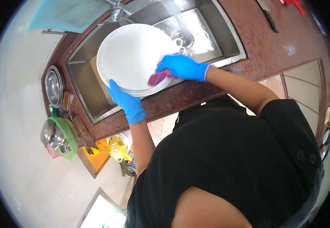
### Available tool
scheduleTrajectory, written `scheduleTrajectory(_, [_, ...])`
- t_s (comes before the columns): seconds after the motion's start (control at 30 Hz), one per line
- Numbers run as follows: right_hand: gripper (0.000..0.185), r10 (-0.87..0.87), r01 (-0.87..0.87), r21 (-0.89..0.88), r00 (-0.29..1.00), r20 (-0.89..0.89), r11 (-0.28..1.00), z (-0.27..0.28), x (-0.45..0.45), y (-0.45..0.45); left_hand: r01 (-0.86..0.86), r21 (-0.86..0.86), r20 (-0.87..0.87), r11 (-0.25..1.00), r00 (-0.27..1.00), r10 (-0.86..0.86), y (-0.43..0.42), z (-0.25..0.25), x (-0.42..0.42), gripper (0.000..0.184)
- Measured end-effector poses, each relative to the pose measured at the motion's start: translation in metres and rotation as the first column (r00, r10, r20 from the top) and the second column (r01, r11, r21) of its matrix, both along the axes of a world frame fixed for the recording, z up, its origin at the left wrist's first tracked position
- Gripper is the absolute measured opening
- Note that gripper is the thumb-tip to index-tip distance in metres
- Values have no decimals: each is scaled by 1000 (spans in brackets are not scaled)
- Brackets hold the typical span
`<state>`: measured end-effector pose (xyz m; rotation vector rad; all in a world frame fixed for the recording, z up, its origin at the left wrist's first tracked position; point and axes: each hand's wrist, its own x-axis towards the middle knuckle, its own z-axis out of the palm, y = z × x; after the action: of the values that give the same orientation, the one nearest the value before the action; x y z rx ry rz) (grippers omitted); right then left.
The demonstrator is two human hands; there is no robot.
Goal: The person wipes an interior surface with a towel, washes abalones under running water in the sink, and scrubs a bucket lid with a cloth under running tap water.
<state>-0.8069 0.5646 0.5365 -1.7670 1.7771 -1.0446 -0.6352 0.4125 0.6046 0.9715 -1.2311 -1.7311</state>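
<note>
A large round white lid (pixel 134 57), flat with a raised rim, is held over the double steel sink (pixel 73 76) and rests near its front edge. My left hand (pixel 127 104), in a blue glove, grips the lid's lower left rim, with the thumb side on the white face. My right hand (pixel 184 68), also gloved in blue, is closed around a purple scrubbing pad (pixel 158 78) and presses it to the lid's right side near the rim. The palm hides part of the pad.
A faucet (pixel 116 14) stands behind the sink. Steel bowls (pixel 53 86) and a green basin (pixel 70 138) with metal ware are at the left. A black-handled knife (pixel 270 21) and a red item (pixel 296 5) lie on the red-brown counter (pixel 256 49) at the right.
</note>
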Motion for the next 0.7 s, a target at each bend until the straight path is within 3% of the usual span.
scheduleTrajectory(0.07, [32, -223, 188, 178, 953, 205, 966, -15, -21, -2, 2, 19, -32, 1000, 999, -1, -3, 2, 5, 51])
scheduleTrajectory(0.17, [29, -419, 426, 198, 905, -77, 883, -31, -46, -36, -11, -42, 16, 999, 1000, 12, -2, 0, 3, 51])
scheduleTrajectory(0.27, [24, -687, 638, 313, 723, 71, 704, -13, -56, -79, -1, -49, 29, 999, 1000, 2, -3, -2, 3, 51])
scheduleTrajectory(0.37, [25, -698, 670, 200, 697, 165, 715, -10, -49, -127, -19, -6, 0, 1000, 1000, 19, -2, -4, 2, 50])
scheduleTrajectory(0.4, [26, -587, 594, -26, 799, 132, 804, -9, -42, -145, -11, -8, 2, 1000, 1000, 11, -4, -5, 2, 50])
scheduleTrajectory(0.47, [26, -471, 488, -194, 873, 128, 851, 11, -2, -165, -5, -58, 91, 998, 996, 11, -6, -9, 3, 50])
scheduleTrajectory(0.53, [32, -298, 322, -134, 939, 173, 937, 44, 43, -154, -10, -42, 45, 999, 999, 12, -8, -13, 2, 50])
scheduleTrajectory(0.57, [25, -286, 286, 8, 958, 16, 958, 53, 67, -143, -16, -24, 0, 1000, 1000, 16, -10, -16, 0, 50])
scheduleTrajectory(0.6, [27, -297, 300, -65, 953, 58, 952, 50, 86, -132, -16, -25, -9, 1000, 1000, 15, -11, -22, 1, 50])
scheduleTrajectory(0.67, [27, -305, 305, 0, 951, 48, 952, 59, 88, -121, 11, 126, -192, 992, 981, 13, -5, -19, -3, 51])
scheduleTrajectory(0.7, [27, -283, 283, 12, 959, -8, 959, 59, 82, -121, -52, 83, -150, 995, 987, 64, 1, -20, -5, 49])
